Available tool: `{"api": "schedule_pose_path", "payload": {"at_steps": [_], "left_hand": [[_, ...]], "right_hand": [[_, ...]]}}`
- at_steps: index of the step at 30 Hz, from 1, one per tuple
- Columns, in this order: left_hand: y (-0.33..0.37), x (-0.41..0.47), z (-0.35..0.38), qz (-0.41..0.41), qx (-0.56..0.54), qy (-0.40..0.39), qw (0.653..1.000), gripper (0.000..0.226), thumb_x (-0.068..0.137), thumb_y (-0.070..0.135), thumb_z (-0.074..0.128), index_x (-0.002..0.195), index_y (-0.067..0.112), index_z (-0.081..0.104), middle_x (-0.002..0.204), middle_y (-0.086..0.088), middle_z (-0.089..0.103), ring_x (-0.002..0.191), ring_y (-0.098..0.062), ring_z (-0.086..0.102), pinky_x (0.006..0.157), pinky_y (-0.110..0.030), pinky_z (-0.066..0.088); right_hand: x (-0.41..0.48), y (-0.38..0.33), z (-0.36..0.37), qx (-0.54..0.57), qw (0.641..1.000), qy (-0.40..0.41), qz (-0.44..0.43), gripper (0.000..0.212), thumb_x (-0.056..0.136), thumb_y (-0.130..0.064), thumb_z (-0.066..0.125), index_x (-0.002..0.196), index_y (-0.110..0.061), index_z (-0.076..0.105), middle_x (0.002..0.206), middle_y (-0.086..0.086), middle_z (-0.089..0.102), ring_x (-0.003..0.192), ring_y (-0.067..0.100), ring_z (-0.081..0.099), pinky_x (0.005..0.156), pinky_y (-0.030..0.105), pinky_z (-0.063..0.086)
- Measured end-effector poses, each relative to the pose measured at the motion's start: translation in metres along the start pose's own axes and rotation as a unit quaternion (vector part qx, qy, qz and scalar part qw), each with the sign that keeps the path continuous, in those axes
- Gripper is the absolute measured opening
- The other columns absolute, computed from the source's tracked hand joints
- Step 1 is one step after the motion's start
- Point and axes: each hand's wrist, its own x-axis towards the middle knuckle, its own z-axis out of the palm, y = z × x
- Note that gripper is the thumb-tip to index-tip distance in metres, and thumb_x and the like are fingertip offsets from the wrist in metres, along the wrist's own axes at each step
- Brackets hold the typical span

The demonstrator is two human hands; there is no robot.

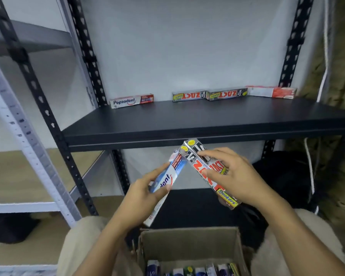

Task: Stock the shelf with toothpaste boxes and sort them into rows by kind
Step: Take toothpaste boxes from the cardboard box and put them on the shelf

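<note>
**Stocking barely begun: four boxes on the shelf, more in hand**

A person crouches before a black metal shelf (187,120). Along its back edge lie four toothpaste boxes. A white box reading "Pepsodent" (131,101) sits alone at the left. Two silver boxes reading "ZACT" upside down (188,96) lie end to end. A red-and-white box (272,92) touches them at the right, its writing too blurred to read.

Below the shelf, the left hand (147,193) grips a blue-and-white box (165,179) showing only "…dent", probably Pepsodent. The right hand (233,176) clasps what look like two Zact boxes (205,166) held together, with "Smokers" on a yellow band.

An open cardboard carton (187,242) by the knees holds more boxes standing on end — their labels are unreadable. Most of the job seems left to do, since the rows by kind are only started.
</note>
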Motion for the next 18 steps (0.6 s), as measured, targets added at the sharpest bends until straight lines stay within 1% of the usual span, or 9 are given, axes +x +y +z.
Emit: {"api": "schedule_pose_path", "payload": {"at_steps": [4, 6, 8, 9, 11, 13, 15, 17, 18], "left_hand": [[0.032, 0.016, -0.031, 0.043, 0.066, 0.039, 0.996, 0.055, 0.094, 0.043, 0.065, 0.135, 0.069, 0.039, 0.126, 0.023, 0.061, 0.101, -0.003, 0.064, 0.087, -0.033, 0.056], [0.045, 0.026, -0.049, 0.059, 0.112, 0.054, 0.991, 0.056, 0.094, 0.046, 0.063, 0.136, 0.07, 0.035, 0.121, 0.021, 0.06, 0.101, -0.004, 0.062, 0.084, -0.028, 0.054], [0.056, 0.04, -0.068, 0.073, 0.168, 0.069, 0.981, 0.056, 0.095, 0.046, 0.06, 0.139, 0.068, 0.034, 0.112, 0.017, 0.058, 0.096, -0.005, 0.058, 0.077, -0.021, 0.049], [0.06, 0.048, -0.076, 0.077, 0.203, 0.074, 0.973, 0.056, 0.096, 0.046, 0.059, 0.141, 0.066, 0.033, 0.108, 0.014, 0.056, 0.093, -0.007, 0.057, 0.075, -0.022, 0.047], [0.06, 0.071, -0.094, 0.072, 0.264, 0.086, 0.958, 0.056, 0.097, 0.046, 0.057, 0.144, 0.062, 0.032, 0.107, 0.011, 0.053, 0.092, -0.01, 0.056, 0.077, -0.029, 0.05], [0.054, 0.096, -0.112, 0.038, 0.315, 0.089, 0.944, 0.055, 0.097, 0.045, 0.056, 0.145, 0.06, 0.033, 0.109, 0.008, 0.052, 0.097, -0.013, 0.057, 0.084, -0.038, 0.053], [0.051, 0.119, -0.128, 0.006, 0.362, 0.069, 0.93, 0.054, 0.096, 0.045, 0.056, 0.144, 0.059, 0.035, 0.112, 0.005, 0.054, 0.102, -0.019, 0.058, 0.087, -0.041, 0.052], [0.05, 0.138, -0.142, 0.005, 0.445, 0.048, 0.894, 0.053, 0.095, 0.048, 0.054, 0.143, 0.06, 0.035, 0.12, 0.001, 0.059, 0.106, -0.021, 0.058, 0.086, -0.039, 0.051], [0.05, 0.148, -0.147, 0.009, 0.488, 0.041, 0.872, 0.053, 0.096, 0.049, 0.053, 0.144, 0.06, 0.034, 0.126, 0.0, 0.06, 0.109, -0.023, 0.057, 0.086, -0.038, 0.05]], "right_hand": [[0.029, -0.025, -0.031, -0.032, 0.998, 0.028, -0.055, 0.041, 0.087, -0.03, 0.073, 0.125, -0.044, 0.065, 0.12, -0.017, 0.06, 0.108, 0.002, 0.058, 0.093, 0.025, 0.048], [0.045, -0.034, -0.046, -0.054, 0.996, 0.029, -0.064, 0.041, 0.088, -0.03, 0.072, 0.125, -0.045, 0.064, 0.12, -0.016, 0.061, 0.106, 0.003, 0.059, 0.089, 0.025, 0.048], [0.065, -0.039, -0.057, -0.082, 0.994, 0.03, -0.068, 0.041, 0.089, -0.031, 0.069, 0.127, -0.047, 0.063, 0.123, -0.016, 0.061, 0.108, 0.004, 0.058, 0.089, 0.023, 0.045], [0.076, -0.04, -0.061, -0.099, 0.992, 0.031, -0.071, 0.041, 0.09, -0.03, 0.068, 0.127, -0.047, 0.063, 0.128, -0.016, 0.06, 0.112, 0.005, 0.057, 0.092, 0.023, 0.043], [0.1, -0.041, -0.063, -0.138, 0.988, 0.018, -0.069, 0.041, 0.091, -0.027, 0.067, 0.127, -0.046, 0.062, 0.134, -0.013, 0.06, 0.119, 0.01, 0.054, 0.097, 0.027, 0.041], [0.126, -0.039, -0.058, -0.178, 0.982, -0.014, -0.056, 0.04, 0.093, -0.027, 0.066, 0.128, -0.046, 0.061, 0.136, -0.008, 0.059, 0.122, 0.015, 0.053, 0.1, 0.034, 0.044], [0.154, -0.036, -0.051, -0.221, 0.973, -0.041, -0.056, 0.038, 0.095, -0.029, 0.064, 0.129, -0.046, 0.059, 0.139, -0.005, 0.057, 0.125, 0.019, 0.051, 0.103, 0.041, 0.045], [0.181, -0.035, -0.045, -0.247, 0.964, -0.066, -0.067, 0.039, 0.095, -0.029, 0.063, 0.13, -0.046, 0.058, 0.143, -0.005, 0.055, 0.127, 0.02, 0.051, 0.104, 0.043, 0.046], [0.195, -0.035, -0.041, -0.253, 0.961, -0.083, -0.073, 0.04, 0.095, -0.027, 0.063, 0.13, -0.046, 0.058, 0.145, -0.005, 0.054, 0.127, 0.019, 0.052, 0.104, 0.04, 0.045]]}}
